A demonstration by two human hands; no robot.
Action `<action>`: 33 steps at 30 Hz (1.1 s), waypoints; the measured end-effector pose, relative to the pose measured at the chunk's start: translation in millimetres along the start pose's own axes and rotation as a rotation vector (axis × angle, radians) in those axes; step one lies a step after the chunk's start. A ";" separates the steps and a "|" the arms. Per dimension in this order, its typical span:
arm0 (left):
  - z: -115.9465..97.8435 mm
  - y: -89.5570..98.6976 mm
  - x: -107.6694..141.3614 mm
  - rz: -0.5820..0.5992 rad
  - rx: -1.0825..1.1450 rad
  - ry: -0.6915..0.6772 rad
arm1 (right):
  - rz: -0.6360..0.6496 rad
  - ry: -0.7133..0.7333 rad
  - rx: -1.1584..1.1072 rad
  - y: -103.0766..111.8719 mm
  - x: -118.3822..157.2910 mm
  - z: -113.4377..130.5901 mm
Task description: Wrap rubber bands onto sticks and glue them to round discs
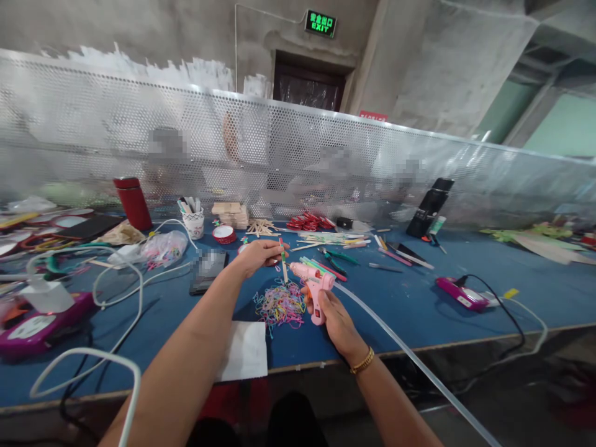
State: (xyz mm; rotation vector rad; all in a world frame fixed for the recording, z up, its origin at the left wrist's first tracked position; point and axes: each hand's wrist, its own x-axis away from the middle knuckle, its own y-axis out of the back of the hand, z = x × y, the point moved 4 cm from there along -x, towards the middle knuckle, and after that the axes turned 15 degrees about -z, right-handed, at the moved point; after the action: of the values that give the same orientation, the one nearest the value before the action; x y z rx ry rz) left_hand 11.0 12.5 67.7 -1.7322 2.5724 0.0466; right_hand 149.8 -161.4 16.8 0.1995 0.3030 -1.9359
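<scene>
My left hand point(261, 256) pinches a thin decorated stick point(282, 254), red and green near its top, held upright over a pile of small coloured loops point(282, 305). In my right hand point(334, 315) is a pink glue gun point(318, 287), its nozzle pointing left at the stick, close to it. A long translucent glue stick point(395, 338) runs from the gun's back down to the lower right. Whether nozzle and stick touch is too small to tell. White paper point(244, 351) lies beside my left forearm.
On the blue table point(386, 310) are a dark phone point(208, 273), pliers point(339, 259), a cup of markers point(192, 223), a red bottle point(133, 203) and a black bottle point(428, 208). Purple power strips point(463, 294) with cables lie at both sides. A perforated metal screen point(298, 149) stands behind.
</scene>
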 end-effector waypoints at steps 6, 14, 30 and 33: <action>-0.3 -1.2 0.6 0.006 0.013 0.014 | -0.011 -0.010 0.000 0.3 0.2 0.2; 4.8 -0.1 -3.5 0.030 0.018 -0.006 | -0.016 -0.021 -0.010 0.1 -1.0 -2.7; 1.9 1.1 0.3 0.015 0.014 -0.001 | -0.029 -0.035 -0.008 -0.5 -1.1 -3.3; 1.0 1.8 0.5 -0.001 0.022 0.001 | -0.037 -0.052 -0.010 -1.1 -0.1 -0.8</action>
State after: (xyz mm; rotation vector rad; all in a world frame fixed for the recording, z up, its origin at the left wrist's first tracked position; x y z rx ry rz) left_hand 9.1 12.7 66.7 -1.7267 2.5622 0.0173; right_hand 148.8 -160.6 16.1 0.1373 0.2839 -1.9727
